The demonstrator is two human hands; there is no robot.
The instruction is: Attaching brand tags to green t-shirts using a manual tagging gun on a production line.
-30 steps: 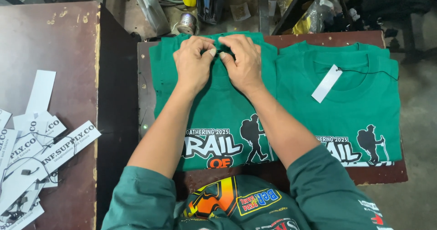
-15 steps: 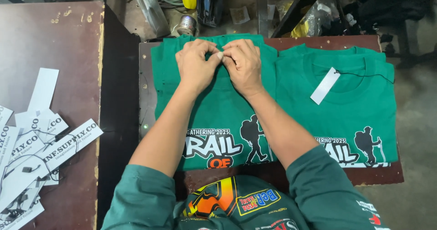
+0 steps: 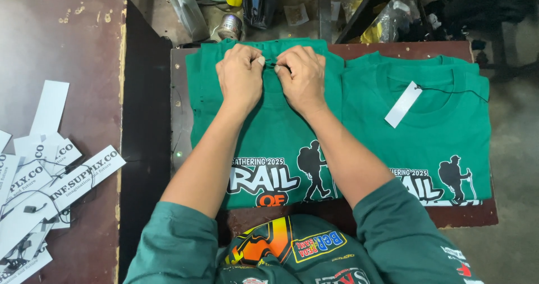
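Seen from above, the person's two green sleeves entered at 6 o'clock, and bare forearms reached up across a green T-shirt that lay flat on a dark wooden bench, its white hiker print nearest the body. At the shirt's collar, toward 12 o'clock, the left hand and right hand sat knuckle to knuckle, both closed, fingertips pinching something small and dark at the neckline; what it was could not be told. At 3 o'clock a second green T-shirt lay just beside the first, with a white paper tag on a thin black string resting at its collar. At 9 o'clock, on a separate brown table, lay a loose heap of white printed tags. Beyond the bench, at 12 o'clock, sat a small metal can among floor clutter
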